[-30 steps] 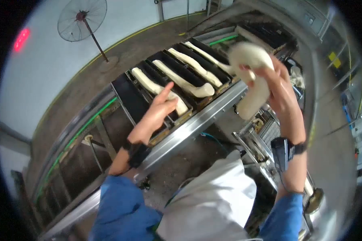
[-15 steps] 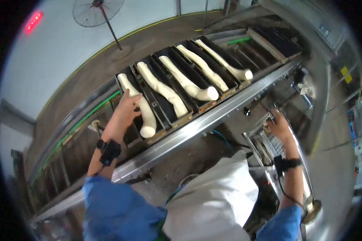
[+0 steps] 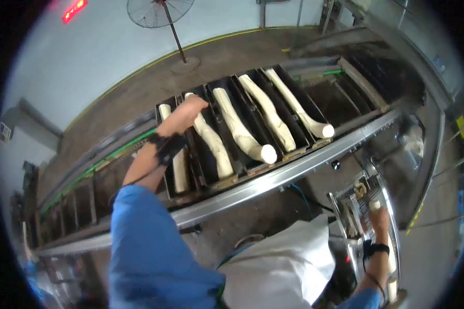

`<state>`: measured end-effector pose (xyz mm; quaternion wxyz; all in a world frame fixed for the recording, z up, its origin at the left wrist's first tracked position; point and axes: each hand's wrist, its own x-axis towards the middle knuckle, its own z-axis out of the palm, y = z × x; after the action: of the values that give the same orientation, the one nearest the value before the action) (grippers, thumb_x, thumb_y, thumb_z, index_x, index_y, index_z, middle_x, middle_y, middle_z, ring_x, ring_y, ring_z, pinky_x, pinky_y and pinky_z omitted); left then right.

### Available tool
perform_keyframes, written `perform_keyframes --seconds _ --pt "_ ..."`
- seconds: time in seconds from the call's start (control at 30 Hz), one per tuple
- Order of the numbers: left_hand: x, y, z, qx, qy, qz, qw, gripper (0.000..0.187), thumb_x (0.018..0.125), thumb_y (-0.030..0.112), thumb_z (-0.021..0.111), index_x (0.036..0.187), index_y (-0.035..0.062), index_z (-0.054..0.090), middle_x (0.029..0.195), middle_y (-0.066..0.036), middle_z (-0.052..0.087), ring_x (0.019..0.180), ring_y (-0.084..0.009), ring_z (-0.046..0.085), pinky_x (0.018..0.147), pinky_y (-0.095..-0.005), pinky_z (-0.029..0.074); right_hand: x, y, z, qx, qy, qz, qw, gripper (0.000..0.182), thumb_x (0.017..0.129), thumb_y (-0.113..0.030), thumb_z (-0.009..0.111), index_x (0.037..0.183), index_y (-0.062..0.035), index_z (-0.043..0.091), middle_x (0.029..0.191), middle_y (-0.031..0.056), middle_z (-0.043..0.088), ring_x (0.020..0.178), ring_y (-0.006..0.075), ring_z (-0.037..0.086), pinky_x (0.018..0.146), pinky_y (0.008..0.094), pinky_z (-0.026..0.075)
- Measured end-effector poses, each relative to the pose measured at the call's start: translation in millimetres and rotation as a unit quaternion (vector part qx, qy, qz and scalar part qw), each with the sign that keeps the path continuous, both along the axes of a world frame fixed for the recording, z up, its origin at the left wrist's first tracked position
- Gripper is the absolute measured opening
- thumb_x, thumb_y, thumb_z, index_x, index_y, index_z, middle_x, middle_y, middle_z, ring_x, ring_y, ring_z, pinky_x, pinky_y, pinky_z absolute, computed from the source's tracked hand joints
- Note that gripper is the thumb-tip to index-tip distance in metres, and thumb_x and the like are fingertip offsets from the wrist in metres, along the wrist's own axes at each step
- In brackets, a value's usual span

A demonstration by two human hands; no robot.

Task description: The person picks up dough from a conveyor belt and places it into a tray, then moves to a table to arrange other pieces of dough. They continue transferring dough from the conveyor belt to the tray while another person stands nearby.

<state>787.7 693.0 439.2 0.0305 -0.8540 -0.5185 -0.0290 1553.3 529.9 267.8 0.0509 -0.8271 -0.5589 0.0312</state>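
Note:
Several long pale pieces lie in black trays, one per tray. My left hand [image 3: 191, 109] is closed around the upper part of the second pale piece from the left [image 3: 211, 141]; its fingertips are partly hidden. The leftmost pale piece [image 3: 179, 172] lies partly under my left forearm. At the lower right, my right hand [image 3: 379, 220] is closed on another pale piece [image 3: 375, 205], whose end sticks out above the fingers, over a metal rack [image 3: 348, 219].
The black trays rest on a conveyor with a metal rail [image 3: 263, 180] along its near side. Beyond it stand a fan [image 3: 160, 11] and a wall. A white apron [image 3: 288, 257] covers my front.
The view has shifted. My left hand has gone from the leftmost piece to the second and closed. The leftmost piece has turned in its tray. My right hand has closed on a piece.

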Motion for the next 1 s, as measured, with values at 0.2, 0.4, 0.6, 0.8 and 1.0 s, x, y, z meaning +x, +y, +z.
perform_keyframes --seconds 0.2,0.4,0.6,0.8,1.0 --pt "-48 110 -85 -0.090 0.151 0.182 0.967 0.013 0.063 0.002 0.068 0.076 0.0026 0.067 0.079 -0.018 0.067 0.079 -0.0366 0.066 0.068 -0.0426 0.049 8 21 2 0.075 0.021 0.048 0.996 0.034 0.073 -0.019 0.066 0.097 -0.0003 0.052 0.092 0.0232 0.058 0.087 0.0447 0.056 0.077 0.0512 0.046" --pt "-30 48 -35 -0.169 -0.411 0.450 0.775 0.025 0.081 0.005 0.055 0.103 0.0091 0.068 0.082 -0.010 0.067 0.075 -0.0197 0.066 0.066 -0.0311 0.051 7 45 35 0.075 0.176 0.067 0.979 0.035 0.074 -0.015 0.069 0.102 -0.0011 0.054 0.090 0.0185 0.060 0.083 0.0353 0.060 0.073 0.0423 0.048" --pt "47 -31 26 -0.080 -0.703 0.291 0.644 0.045 0.075 -0.012 0.059 0.113 0.0121 0.054 0.093 0.003 0.063 0.083 -0.0108 0.061 0.073 -0.0231 0.048 48 95 14 0.131 0.463 0.131 0.867 0.034 0.084 -0.007 0.063 0.117 -0.0005 0.055 0.102 0.0106 0.062 0.091 0.0183 0.060 0.078 0.0325 0.048" --pt "55 -30 17 -0.045 -0.663 0.208 0.718 0.036 0.079 -0.012 0.060 0.106 0.0118 0.055 0.101 0.005 0.058 0.094 -0.0096 0.057 0.081 -0.0252 0.048 85 118 29 0.144 0.527 0.125 0.828 0.051 0.091 -0.013 0.062 0.136 0.0016 0.042 0.119 0.0120 0.058 0.102 0.0215 0.057 0.090 0.0340 0.044" --pt "120 -43 5 0.063 -0.499 0.258 0.825 0.035 0.086 -0.004 0.057 0.120 0.0045 0.054 0.123 -0.005 0.053 0.116 -0.0174 0.050 0.099 -0.0308 0.041 179 95 83 0.379 0.612 -0.059 0.692 0.052 0.082 -0.037 0.070 0.118 -0.0026 0.055 0.109 0.0098 0.059 0.098 0.0194 0.055 0.084 0.0358 0.045"
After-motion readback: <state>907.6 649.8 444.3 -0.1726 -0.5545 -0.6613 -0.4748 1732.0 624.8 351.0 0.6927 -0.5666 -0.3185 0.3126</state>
